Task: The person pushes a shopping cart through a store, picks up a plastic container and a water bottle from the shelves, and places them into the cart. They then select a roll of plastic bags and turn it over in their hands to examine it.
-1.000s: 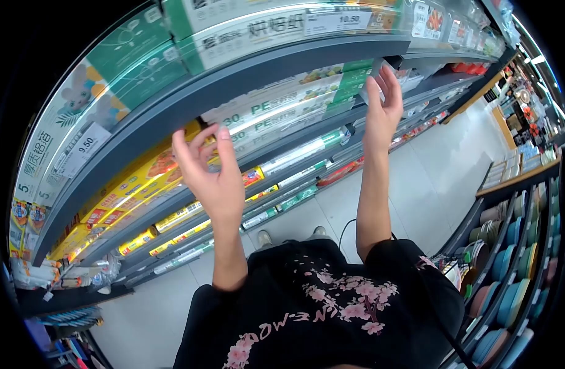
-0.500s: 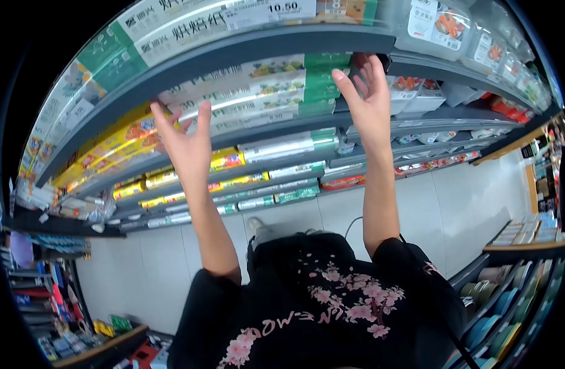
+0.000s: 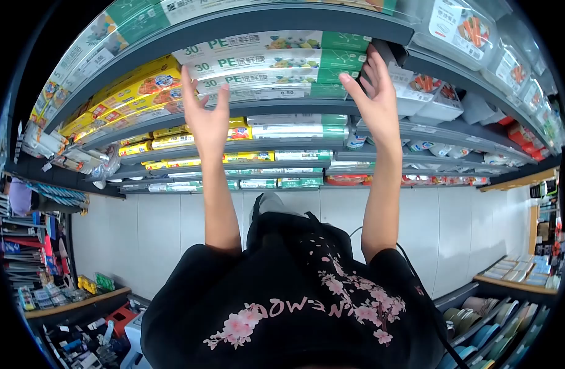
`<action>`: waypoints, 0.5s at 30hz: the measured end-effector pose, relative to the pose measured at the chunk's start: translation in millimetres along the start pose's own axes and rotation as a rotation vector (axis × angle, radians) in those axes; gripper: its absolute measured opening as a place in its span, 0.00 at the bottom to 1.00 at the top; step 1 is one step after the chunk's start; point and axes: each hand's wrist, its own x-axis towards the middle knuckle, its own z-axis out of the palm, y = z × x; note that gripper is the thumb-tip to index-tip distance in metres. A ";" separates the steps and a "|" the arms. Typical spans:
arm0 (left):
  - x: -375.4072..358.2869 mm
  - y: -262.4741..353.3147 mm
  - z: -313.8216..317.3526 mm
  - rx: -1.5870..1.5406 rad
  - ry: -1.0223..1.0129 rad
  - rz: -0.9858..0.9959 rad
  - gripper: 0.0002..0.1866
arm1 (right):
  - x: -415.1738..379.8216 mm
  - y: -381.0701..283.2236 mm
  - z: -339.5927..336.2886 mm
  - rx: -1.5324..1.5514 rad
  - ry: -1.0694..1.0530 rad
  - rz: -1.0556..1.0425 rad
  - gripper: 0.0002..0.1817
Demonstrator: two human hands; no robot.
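A stack of white and green PE cling film boxes (image 3: 282,63) lies lengthwise on the shelf in front of me. At its left end is my left hand (image 3: 207,117), thumb and fingers spread, fingertips right at the box ends. My right hand (image 3: 380,98) is at the green right end, its fingers reaching along the side and its thumb apart in front. Both hands hold nothing. Yellow boxes (image 3: 132,89) lie just left of the stack, beside my left fingers. A price label (image 3: 287,94) sits below the stack.
Clear plastic food containers (image 3: 458,27) stand on the upper right shelf. Lower shelves (image 3: 295,147) carry more yellow and white rolls. Behind me to the right is a rack of plates (image 3: 488,326); to the left are shelves of small goods (image 3: 104,332). Pale floor tiles (image 3: 159,234) lie below.
My view has shifted, and the cling film boxes now show more fully between my hands. Both hands stay spread at the two ends of the stack.
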 end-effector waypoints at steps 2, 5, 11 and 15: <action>-4.8 -4.8 5.8 0.013 0.012 0.037 0.42 | -4.0 5.4 -1.8 -0.008 -0.004 0.031 0.48; -5.3 -5.5 0.8 0.051 0.034 0.064 0.40 | -8.2 -3.3 -3.8 -0.030 -0.030 0.075 0.48; -1.2 2.1 -5.4 0.042 0.059 0.015 0.30 | -10.5 -12.0 11.6 -0.086 0.032 0.061 0.46; -19.6 -8.7 -11.2 0.089 -0.038 0.024 0.27 | -17.0 -8.5 20.7 -0.094 0.070 0.052 0.44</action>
